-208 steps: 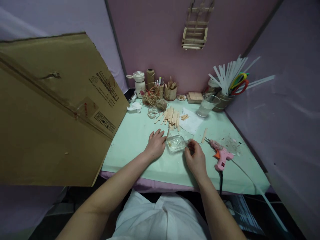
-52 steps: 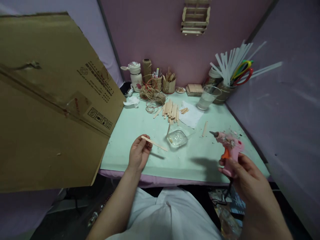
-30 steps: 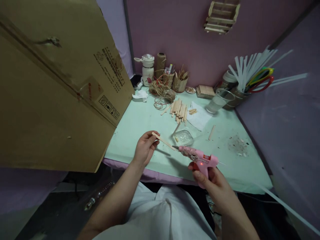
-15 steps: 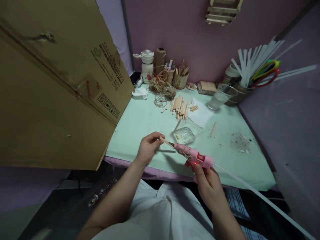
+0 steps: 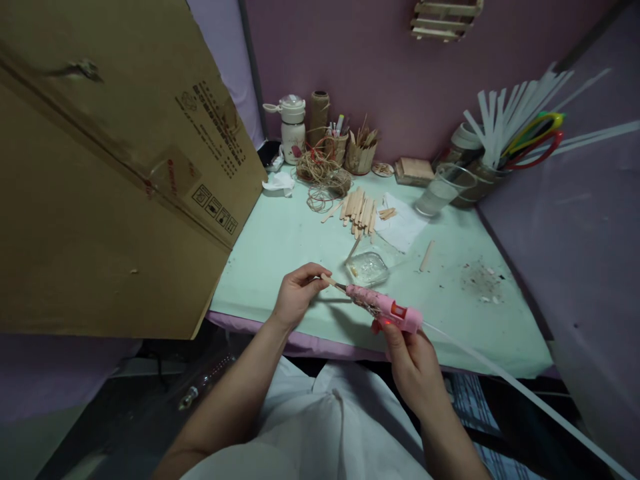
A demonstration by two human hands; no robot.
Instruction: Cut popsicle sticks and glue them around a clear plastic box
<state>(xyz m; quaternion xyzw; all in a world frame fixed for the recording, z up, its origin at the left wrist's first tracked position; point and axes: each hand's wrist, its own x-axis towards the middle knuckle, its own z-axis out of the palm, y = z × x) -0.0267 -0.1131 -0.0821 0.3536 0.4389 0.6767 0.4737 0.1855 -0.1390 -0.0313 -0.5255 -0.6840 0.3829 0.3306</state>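
Observation:
Between the thumb and fingers of my left hand [image 5: 299, 297] is a wooden craft stick [image 5: 330, 280], raised above the table's front part. My right hand [image 5: 413, 357] is wrapped round the handle of a pink hot glue gun [image 5: 383, 307], whose small light glows red. The gun's dark nozzle points left and meets or nearly meets the stick's surface. A long white glue stick [image 5: 520, 387] trails from the gun's back end toward the lower right. Just beyond the nozzle lies a clear glass dish [image 5: 369, 269] with a thin stick leaning on its rim.
Several craft sticks [image 5: 359, 210] lie piled mid-table, by a white paper [image 5: 403, 227]. Tangled twine [image 5: 323, 180], a white bottle [image 5: 293, 130] and a clear cup [image 5: 443, 191] stand behind. A jar at right holds glue sticks [image 5: 515, 117] and scissors. A large cardboard box [image 5: 115, 200] walls the left.
My right hand and the glue gun have shifted slightly left, the nozzle moving along the craft stick toward my left fingers. The camera view has tilted a little.

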